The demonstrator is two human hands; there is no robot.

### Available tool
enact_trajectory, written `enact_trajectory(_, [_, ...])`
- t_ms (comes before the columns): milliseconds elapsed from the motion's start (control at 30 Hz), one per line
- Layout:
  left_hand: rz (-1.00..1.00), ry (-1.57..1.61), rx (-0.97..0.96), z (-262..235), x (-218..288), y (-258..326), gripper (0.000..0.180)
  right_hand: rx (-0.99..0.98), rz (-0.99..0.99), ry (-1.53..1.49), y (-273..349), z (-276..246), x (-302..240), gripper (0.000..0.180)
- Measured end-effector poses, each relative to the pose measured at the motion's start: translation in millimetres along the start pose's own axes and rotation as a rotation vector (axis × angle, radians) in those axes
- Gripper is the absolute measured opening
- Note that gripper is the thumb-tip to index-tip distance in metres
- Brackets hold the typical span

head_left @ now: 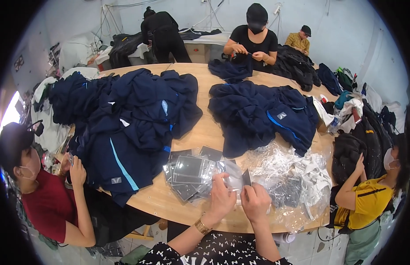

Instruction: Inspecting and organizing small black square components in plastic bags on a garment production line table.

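Observation:
Above the near edge of the table, my left hand [222,193] pinches a small clear plastic bag [233,174]. Just to its right, my right hand [256,201] grips a dark grey card [246,177] that stands upright between thumb and fingers. The card is at the bag's right side; whether it touches the plastic I cannot tell. Beside my left hand lies a loose pile of dark grey cards in clear sleeves [189,170]. On the right is a heap of crumpled clear plastic and white strips [298,176].
Navy garments are heaped on the wooden table [205,132], in a left pile [138,101] and a right pile [262,110]. Co-workers sit at the left [50,194], right [368,194] and far side [258,39]. Black garments [293,66] lie at the far right.

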State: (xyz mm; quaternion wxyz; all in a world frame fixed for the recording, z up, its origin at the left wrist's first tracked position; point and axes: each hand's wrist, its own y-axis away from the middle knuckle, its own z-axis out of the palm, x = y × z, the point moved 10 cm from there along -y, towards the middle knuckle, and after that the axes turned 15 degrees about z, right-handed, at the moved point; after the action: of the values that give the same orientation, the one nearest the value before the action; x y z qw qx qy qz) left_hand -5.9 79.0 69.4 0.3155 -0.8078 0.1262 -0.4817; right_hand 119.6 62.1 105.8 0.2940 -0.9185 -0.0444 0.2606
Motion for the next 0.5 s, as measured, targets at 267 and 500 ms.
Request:
enact_trajectory(267, [0.113,-0.145,-0.229,9.7,9.4,0.1,0.029,0.027,0.073,-0.014,-19.3,-6.8,1.6,0.013])
enact_trajectory(500, [-0.420,0.981,-0.007,16.4,-26.1,9.9,0.036,0.129,-0.093,-0.004,-21.8,-13.8,-6.1,0.016])
